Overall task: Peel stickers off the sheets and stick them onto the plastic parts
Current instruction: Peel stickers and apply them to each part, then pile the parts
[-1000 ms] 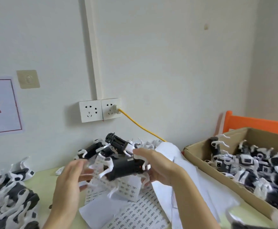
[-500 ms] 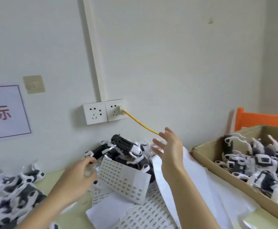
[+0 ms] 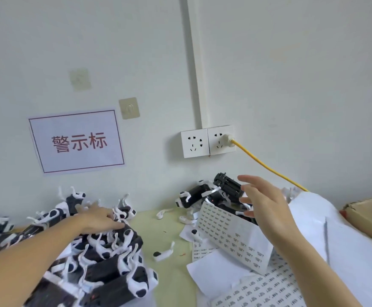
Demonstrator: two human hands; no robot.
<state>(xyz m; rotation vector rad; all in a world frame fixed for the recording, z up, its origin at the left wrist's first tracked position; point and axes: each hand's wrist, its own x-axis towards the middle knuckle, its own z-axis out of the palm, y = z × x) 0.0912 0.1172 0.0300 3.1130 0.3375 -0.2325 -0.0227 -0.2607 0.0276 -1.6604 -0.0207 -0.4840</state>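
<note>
Left hand (image 3: 98, 219) rests flat-fingered on the parts pile (image 3: 105, 258) at 8 o'clock, right hand (image 3: 267, 209) spread empty above sticker sheets (image 3: 233, 238) at 5; parts look light, rigid, best gripped by the black body.

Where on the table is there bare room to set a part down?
One bare strip of green table lies between the left pile and the sticker sheets, holding only a few loose bits. The pile, under the left hand, and the sheets below the right hand are crowded.
</note>
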